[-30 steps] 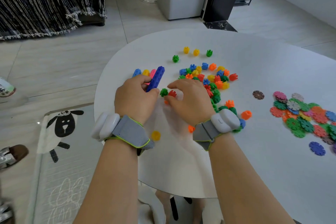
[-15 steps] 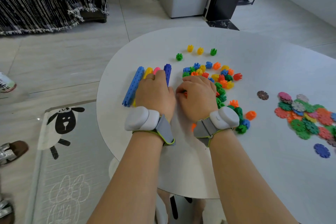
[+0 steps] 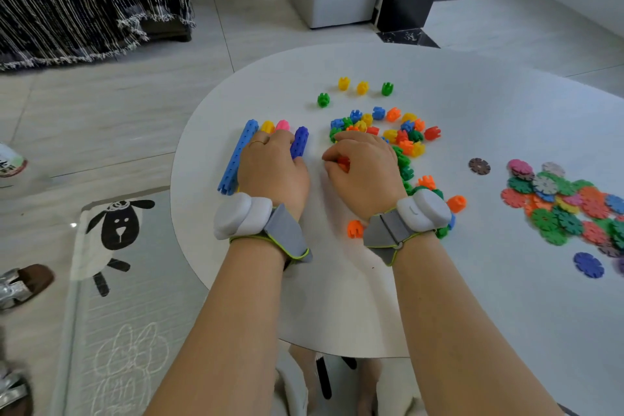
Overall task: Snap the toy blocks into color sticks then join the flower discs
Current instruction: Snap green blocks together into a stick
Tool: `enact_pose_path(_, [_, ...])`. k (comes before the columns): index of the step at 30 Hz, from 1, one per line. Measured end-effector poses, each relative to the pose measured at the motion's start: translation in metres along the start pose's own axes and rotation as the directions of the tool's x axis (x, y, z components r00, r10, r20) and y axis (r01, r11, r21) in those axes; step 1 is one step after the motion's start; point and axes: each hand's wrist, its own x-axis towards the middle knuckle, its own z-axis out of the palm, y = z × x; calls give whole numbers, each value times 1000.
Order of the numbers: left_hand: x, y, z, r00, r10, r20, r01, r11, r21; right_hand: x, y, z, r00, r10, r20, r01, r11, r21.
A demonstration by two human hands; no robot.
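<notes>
Laid down since a second ago, the dark blue stick [image 3: 300, 142] lies against the flat left hand [image 3: 270, 167] near the left edge of the bench [image 3: 337, 307]; right hand [image 3: 366, 170] pinches a red block [image 3: 343, 163] beside the pile [image 3: 407, 138]; bare bench separates the flower discs [image 3: 567, 206]

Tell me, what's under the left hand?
The left hand rests on sticks: the yellow stick, pink stick and dark blue stick poke out. Their lower lengths are hidden.

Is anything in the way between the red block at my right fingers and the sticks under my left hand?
Nothing visible. Only bare table lies between the red block and the dark blue stick, the nearest one at the left hand.
</notes>
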Motion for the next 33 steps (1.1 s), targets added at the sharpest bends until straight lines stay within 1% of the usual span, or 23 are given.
enact_pose_path(2, [-2,-1,-5,1000,-8,-23,6,997,-71,-5,-4,-2,1000,-21,-7,21,1000,19])
enact_pose_path(4, [-3,-2,-12,999,-7,-43,2,995,-104,-12,-11,-4,998,-55,19,55,998,1])
enact_pose_path(7, [-5,-5,-20,999,1,-50,-7,994,-112,-25,-25,-3,990,-108,90,110,994,-16])
enact_pose_path(10, [-10,-8,-24,999,-8,-42,4,994,-111,-43,-41,3,981,-169,93,172,985,-20])
enact_pose_path(14, [-18,-8,-25,1000,-14,-21,13,996,-85,-62,-50,13,977,-185,109,198,972,-129])
enact_pose_path(17, [-24,-4,-20,1000,0,8,1,998,-69,-63,-42,13,983,-157,91,171,968,-182])
enact_pose_path(20, [-28,0,-13,1000,4,21,-3,998,-62,-57,-28,7,991,-83,110,107,964,-243])
enact_pose_path(24, [-29,6,-2,998,53,43,-50,997,-57,-46,-2,0,997,11,79,12,956,-292])
enact_pose_path(26, [-30,10,2,995,70,69,-66,996,-60,-40,10,-3,999,20,28,-12,966,-258])
enact_pose_path(29, [-32,16,7,988,114,100,-110,993,-47,-33,22,-7,999,28,-32,-33,987,-160])
enact_pose_path(33, [-30,26,8,981,171,90,-176,983,49,-26,30,-23,991,52,-120,-52,999,7])
